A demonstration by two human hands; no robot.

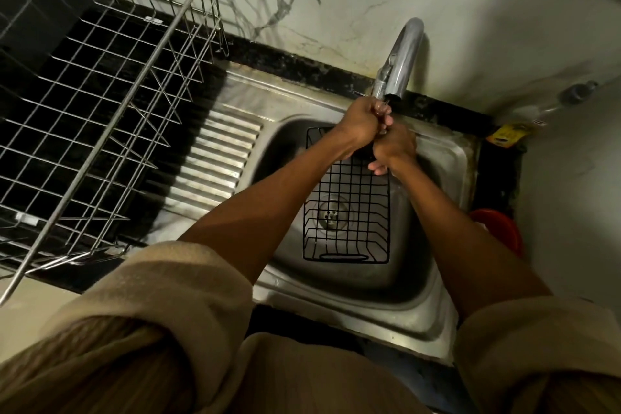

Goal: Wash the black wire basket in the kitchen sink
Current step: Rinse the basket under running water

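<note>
Two hands meet under the tap over the sink.

Left hand and right hand touch, fingers curled together; whether they pinch anything I cannot tell. Below them, the black wire basket lies in the steel sink bowl over the drain, beneath the tap.

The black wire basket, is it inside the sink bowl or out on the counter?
Inside. The black wire basket sits in the sink bowl, over the drain, which shows through its grid.
</note>
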